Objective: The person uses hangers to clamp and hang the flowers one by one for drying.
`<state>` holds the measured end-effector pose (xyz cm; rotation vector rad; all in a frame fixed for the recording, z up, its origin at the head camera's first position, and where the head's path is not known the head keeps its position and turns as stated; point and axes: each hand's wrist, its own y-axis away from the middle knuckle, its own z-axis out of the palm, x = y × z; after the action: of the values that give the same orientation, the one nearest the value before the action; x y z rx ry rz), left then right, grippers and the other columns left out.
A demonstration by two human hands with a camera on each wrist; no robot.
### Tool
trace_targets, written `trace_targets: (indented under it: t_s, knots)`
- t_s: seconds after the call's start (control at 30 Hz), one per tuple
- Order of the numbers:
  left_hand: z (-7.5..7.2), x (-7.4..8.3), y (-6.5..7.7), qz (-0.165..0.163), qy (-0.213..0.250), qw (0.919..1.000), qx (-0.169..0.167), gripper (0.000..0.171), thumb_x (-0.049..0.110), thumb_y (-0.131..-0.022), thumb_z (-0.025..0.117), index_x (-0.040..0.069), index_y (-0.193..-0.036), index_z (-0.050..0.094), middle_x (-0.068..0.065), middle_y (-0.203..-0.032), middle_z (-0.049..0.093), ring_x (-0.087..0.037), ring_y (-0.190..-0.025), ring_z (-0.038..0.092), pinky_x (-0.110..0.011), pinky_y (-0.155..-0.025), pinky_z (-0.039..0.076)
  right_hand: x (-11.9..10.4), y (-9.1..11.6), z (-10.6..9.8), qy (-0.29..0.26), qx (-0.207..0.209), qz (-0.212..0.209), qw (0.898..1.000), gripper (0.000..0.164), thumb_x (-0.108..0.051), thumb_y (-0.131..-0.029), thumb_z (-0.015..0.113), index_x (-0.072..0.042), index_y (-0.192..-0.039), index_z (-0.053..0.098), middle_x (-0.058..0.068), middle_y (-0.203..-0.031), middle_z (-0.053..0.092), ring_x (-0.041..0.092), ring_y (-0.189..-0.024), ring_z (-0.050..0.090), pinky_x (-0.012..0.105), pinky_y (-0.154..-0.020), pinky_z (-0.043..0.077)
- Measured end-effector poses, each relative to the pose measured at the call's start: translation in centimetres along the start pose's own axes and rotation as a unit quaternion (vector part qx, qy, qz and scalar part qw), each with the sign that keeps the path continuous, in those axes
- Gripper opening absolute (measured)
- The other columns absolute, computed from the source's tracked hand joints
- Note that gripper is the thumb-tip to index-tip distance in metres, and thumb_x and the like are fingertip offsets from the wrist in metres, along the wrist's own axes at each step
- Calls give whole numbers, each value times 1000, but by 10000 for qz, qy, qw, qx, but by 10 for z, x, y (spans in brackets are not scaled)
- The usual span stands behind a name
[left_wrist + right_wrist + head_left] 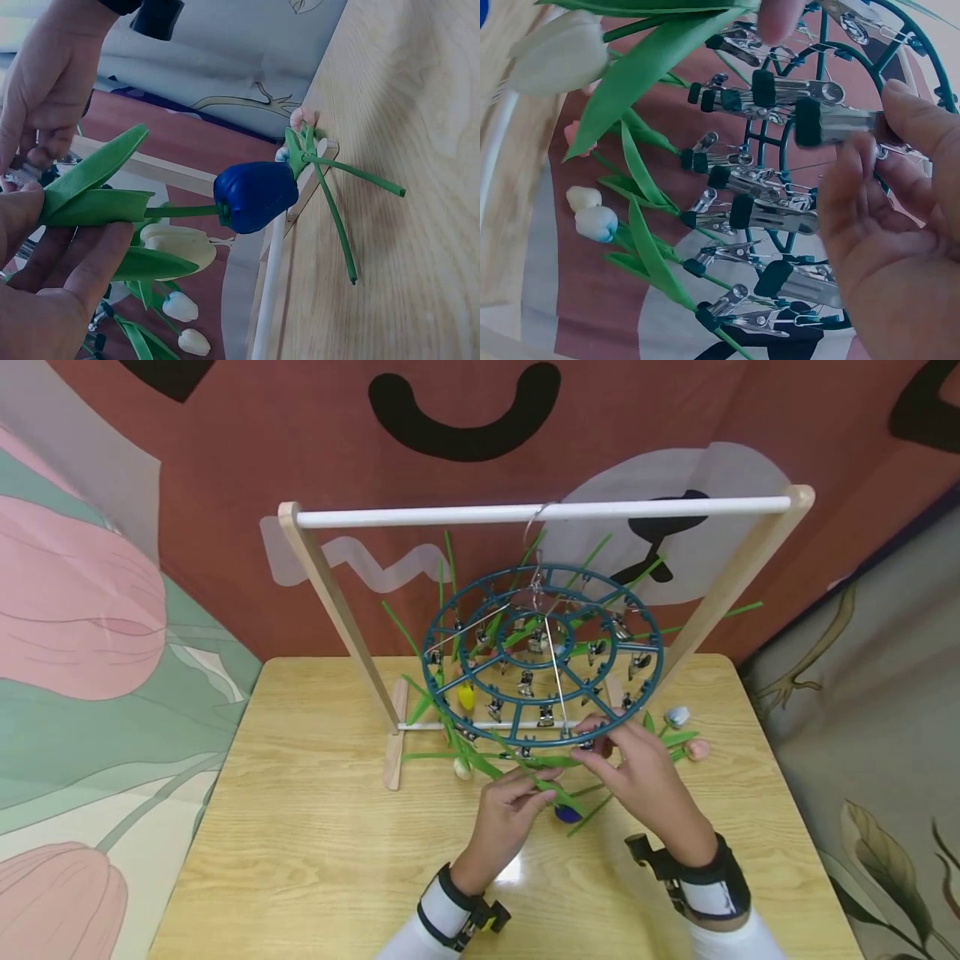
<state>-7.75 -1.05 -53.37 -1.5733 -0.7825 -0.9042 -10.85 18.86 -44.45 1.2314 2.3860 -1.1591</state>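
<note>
My left hand [502, 822] pinches the leafy stem of a blue tulip [259, 196], an artificial-looking flower whose bloom points away from the fingers. My right hand [645, 768] grips a metal clip [840, 124] with dark green tips at the near rim of a round clip hanger [540, 743]. Thumb and fingers squeeze the clip's handle end. In the right wrist view, a white tulip [559, 52] and white-and-blue tulips [596, 223] hang from the hanger's other clips, heads down. Toward the left, a yellow tulip [466, 697] shows below the ring.
The hanger hooks over the white rail [420, 516] of a wooden stand, which rests on a wooden table [315, 877]. Right of the right hand lie a pale blue tulip [677, 717] and a pink tulip [697, 749]. A patterned cloth [225, 460] hangs behind.
</note>
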Motion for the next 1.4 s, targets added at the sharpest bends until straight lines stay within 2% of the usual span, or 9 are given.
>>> trace_targets:
  t_s: [0.17,0.4,0.67,0.87,0.97,1.1,1.23,1.33,1.4]
  knots:
    - [1,-1,1,-151,216,9997,2,20,3,-96,70,-9,-111,73,-21,-116,74,-35,-99,75,-30,-83,65,-2,0,4,-587,85,139,9981,43,7,-70,89,-3,-107,71,3,-93,70,10,-80,67,9,-71,57]
    - [-1,-2,1,-451,528,9976,50,24,4,-96,70,-7,-117,72,-23,-116,74,-34,-97,76,-31,-83,66,-5,4,12,-1331,326,381,9898,33,14,-67,87,-3,-92,72,7,-84,69,3,-76,63,11,-64,56]
    - [-2,-2,-2,-699,695,9951,80,24,5,-97,69,-5,-119,72,-22,-119,73,-33,-106,75,-33,-88,64,-8,7,24,-2565,443,437,9645,29,21,-71,81,4,-93,71,15,-86,71,1,-82,67,14,-68,60]
    - [0,-4,-3,-705,695,9950,94,26,8,-97,70,-3,-120,72,-20,-119,74,-27,-108,75,-33,-88,64,-10,8,33,-3123,592,363,9474,13,9,-83,80,7,-90,70,20,-86,71,1,-74,68,16,-58,58]
    - [2,-4,-4,-707,681,9951,121,24,8,-97,70,-4,-118,73,-20,-115,75,-25,-105,76,-33,-85,65,-12,7,37,-3297,718,303,9409,15,0,-86,81,9,-90,69,18,-83,72,1,-68,67,16,-53,57]
    - [2,-3,-4,-787,504,9955,139,22,9,-97,71,-2,-115,75,-17,-112,76,-21,-103,76,-32,-82,66,-13,7,41,-3610,795,299,9287,13,10,-84,79,13,-89,68,7,-86,76,2,-66,69,17,-53,58]
    - [2,-4,-5,-779,311,9963,166,20,10,-97,72,0,-114,76,-15,-110,76,-19,-101,75,-30,-79,66,-12,8,43,-3903,748,299,9172,14,11,-84,78,16,-91,66,5,-89,76,3,-68,71,18,-55,60]
    - [3,-5,-5,-739,293,9966,197,20,10,-96,72,-1,-112,77,-16,-109,77,-20,-102,75,-30,-80,66,-12,8,44,-4016,692,337,9126,17,8,-86,78,17,-91,65,6,-90,75,3,-71,72,18,-57,61]
    - [3,-5,-5,-745,279,9966,201,19,10,-96,73,-1,-111,77,-15,-109,77,-20,-102,75,-30,-80,66,-12,9,44,-4052,654,405,9110,15,14,-84,76,18,-92,64,1,-93,75,3,-72,72,18,-58,61]
